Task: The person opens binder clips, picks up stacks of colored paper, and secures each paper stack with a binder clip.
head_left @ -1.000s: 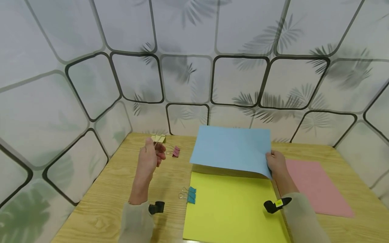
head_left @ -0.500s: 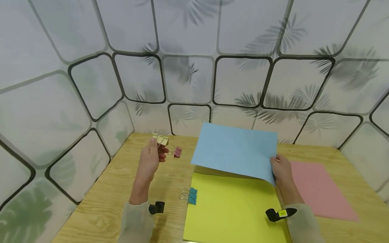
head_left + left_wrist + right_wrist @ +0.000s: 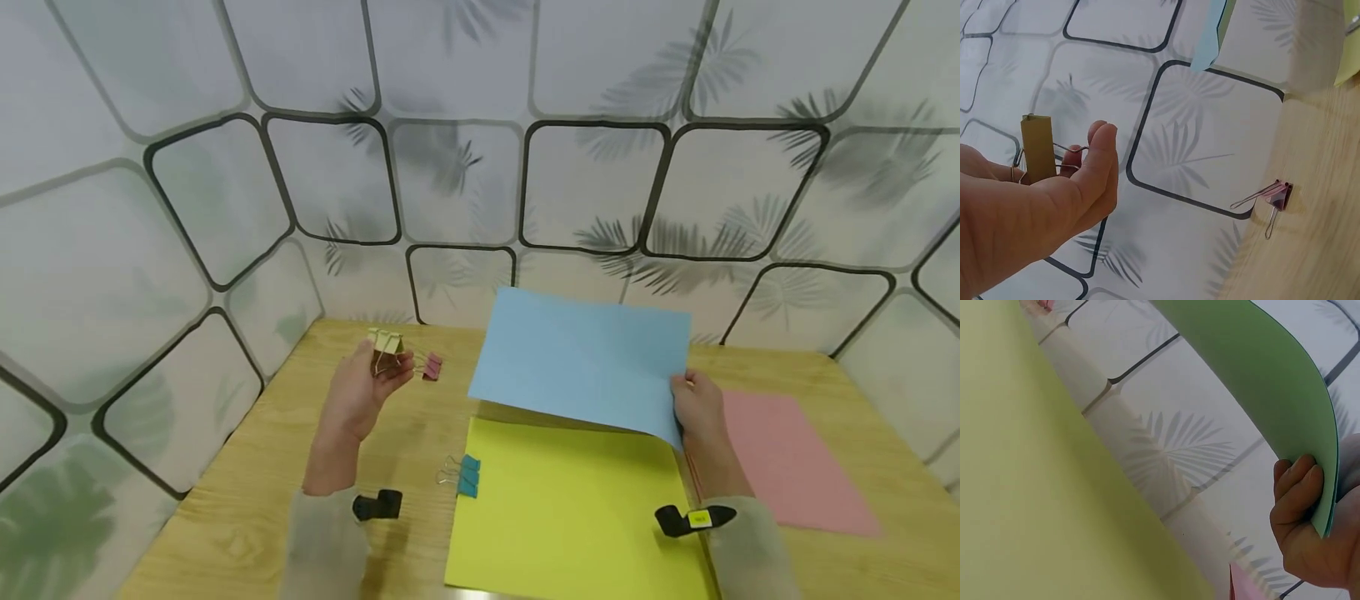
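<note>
My left hand (image 3: 351,404) holds a yellow binder clip (image 3: 387,341) above the table's far left part, thumb and fingers at its wire handles. In the left wrist view the clip's yellow body (image 3: 1039,149) stands upright between thumb and fingers. My right hand (image 3: 702,406) pinches the right edge of a raised light-blue sheet (image 3: 577,358). The right wrist view shows a green underside (image 3: 1260,375) there; how many sheets are held I cannot tell. Below lies yellow paper (image 3: 570,517), with a teal binder clip (image 3: 468,476) at its left edge.
A pink binder clip (image 3: 432,367) rests on the wooden table (image 3: 247,500) just right of my left hand. Pink paper (image 3: 798,462) lies to the right, partly behind my right forearm. Patterned fabric walls (image 3: 465,183) rise along the table's back and sides.
My left hand has turned and its fingers have spread somewhat, so the yellow clip has rotated and shows more fully. The blue sheet has shifted slightly right with my right hand.
</note>
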`<state>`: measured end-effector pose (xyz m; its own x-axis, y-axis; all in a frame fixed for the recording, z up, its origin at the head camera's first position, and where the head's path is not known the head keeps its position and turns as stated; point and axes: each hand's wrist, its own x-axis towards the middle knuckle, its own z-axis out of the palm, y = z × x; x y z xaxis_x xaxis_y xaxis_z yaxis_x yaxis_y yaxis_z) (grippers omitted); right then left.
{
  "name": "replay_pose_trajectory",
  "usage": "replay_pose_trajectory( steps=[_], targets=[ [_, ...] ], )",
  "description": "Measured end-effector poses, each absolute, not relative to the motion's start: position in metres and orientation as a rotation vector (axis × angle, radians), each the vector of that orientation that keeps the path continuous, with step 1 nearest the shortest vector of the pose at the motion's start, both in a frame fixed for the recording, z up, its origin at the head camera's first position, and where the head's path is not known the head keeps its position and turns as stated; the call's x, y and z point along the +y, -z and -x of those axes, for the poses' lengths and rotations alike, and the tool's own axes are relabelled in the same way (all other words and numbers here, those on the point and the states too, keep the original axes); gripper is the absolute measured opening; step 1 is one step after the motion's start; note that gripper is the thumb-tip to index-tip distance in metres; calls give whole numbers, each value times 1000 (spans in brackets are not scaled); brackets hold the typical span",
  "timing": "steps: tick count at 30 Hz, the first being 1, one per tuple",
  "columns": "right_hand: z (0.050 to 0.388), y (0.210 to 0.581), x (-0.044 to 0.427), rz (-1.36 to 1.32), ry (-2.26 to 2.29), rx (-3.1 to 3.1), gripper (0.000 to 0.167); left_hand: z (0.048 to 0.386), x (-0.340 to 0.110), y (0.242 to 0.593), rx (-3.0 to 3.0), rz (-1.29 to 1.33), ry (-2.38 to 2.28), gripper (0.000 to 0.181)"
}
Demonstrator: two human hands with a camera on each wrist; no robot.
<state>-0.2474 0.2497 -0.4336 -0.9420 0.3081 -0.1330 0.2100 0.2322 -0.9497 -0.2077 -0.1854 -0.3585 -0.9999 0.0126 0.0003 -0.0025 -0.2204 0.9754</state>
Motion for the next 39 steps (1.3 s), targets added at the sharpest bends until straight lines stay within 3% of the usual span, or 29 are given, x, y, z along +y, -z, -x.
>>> replay_pose_trajectory(
  steps=[8, 19, 39],
  targets=[
    [246, 432, 250, 512, -1884, -2378, 55, 212, -187, 363, 1671, 90, -2557, 38],
    [243, 427, 249, 509, -1903, -2383, 54, 209, -183, 367, 1710, 267, -2651, 64],
    [239, 415, 265, 496, -1870, -2405, 57, 214, -170, 366, 2177, 251, -2507, 54]
  ],
)
